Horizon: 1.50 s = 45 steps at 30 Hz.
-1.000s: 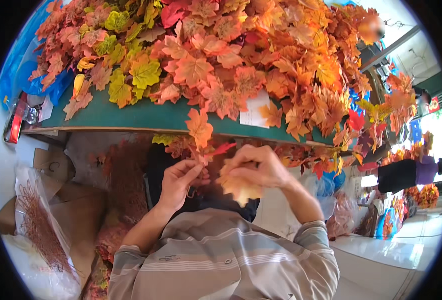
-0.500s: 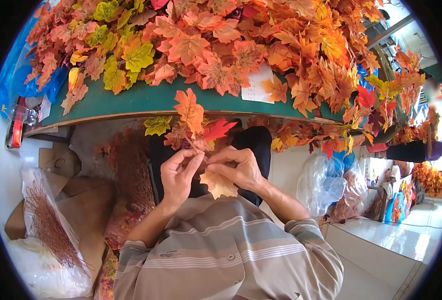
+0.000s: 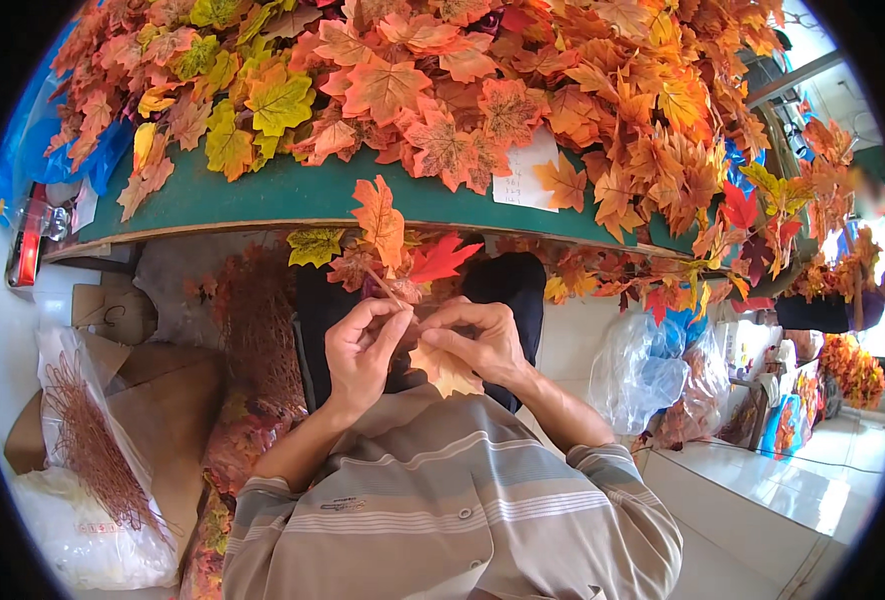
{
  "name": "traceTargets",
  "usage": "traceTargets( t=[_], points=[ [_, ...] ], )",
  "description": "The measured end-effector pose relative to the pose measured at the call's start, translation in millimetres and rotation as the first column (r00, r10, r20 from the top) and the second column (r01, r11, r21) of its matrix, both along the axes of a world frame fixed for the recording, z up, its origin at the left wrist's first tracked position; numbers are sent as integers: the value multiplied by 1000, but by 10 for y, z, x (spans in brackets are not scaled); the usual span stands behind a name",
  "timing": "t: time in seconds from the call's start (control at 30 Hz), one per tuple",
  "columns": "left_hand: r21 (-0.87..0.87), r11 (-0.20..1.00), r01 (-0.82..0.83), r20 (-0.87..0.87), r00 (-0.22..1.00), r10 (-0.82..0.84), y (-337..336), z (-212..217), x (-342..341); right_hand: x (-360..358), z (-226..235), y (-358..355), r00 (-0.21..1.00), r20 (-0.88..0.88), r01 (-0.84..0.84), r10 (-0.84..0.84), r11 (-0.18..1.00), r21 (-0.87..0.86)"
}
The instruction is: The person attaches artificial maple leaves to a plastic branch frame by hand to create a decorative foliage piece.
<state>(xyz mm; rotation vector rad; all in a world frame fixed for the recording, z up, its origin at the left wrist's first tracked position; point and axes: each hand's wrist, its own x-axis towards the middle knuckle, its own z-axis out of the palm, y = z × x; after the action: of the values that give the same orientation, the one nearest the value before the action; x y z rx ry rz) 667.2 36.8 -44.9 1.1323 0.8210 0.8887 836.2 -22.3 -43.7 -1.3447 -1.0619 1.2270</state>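
left hand (image 3: 358,345) grip pinched on leaf stem (image 3: 391,292), right hand (image 3: 478,340) grip closed on orange leaf (image 3: 446,370)

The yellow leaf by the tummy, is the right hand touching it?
Touching. The head view shows the right hand pinching the top of the yellow leaf, fingers overlapping its edge.

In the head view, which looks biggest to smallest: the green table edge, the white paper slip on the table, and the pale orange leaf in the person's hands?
1. green table edge, by far the largest.
2. pale orange leaf and white paper slip look about alike; the leaf lies nearer the camera, so I will not rank them.
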Motion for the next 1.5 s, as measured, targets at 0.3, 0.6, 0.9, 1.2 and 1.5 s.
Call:
traceTargets(
  t=[0.3, 0.6, 0.9, 1.2, 1.5],
  points=[
    [53, 999, -4, -11, 1000, 4, -30, -34, 7, -10, -72, -10, 998, -54, 11, -13, 999, -33],
    [221, 975, 6, -72, 997, 10, -30, 14, 7, -48, -76, 7, 1000, 25, 9, -9, 1000, 4],
    [321, 947, 13, -135, 990, 33, 25, -96, -12, -43, 2, 85, 997, 76, 5, -5, 1000, 6],
    [-325, 899, 293, 161, 954, -253, 80, -283, -74, 89, -115, 318, 961, -273, 16, -39, 996, -84],
    [-455, 755, 472, 296, 880, -372, 162, 36, -257, 223, -284, 320, 927, -375, 7, -30, 998, -61]
  ],
)
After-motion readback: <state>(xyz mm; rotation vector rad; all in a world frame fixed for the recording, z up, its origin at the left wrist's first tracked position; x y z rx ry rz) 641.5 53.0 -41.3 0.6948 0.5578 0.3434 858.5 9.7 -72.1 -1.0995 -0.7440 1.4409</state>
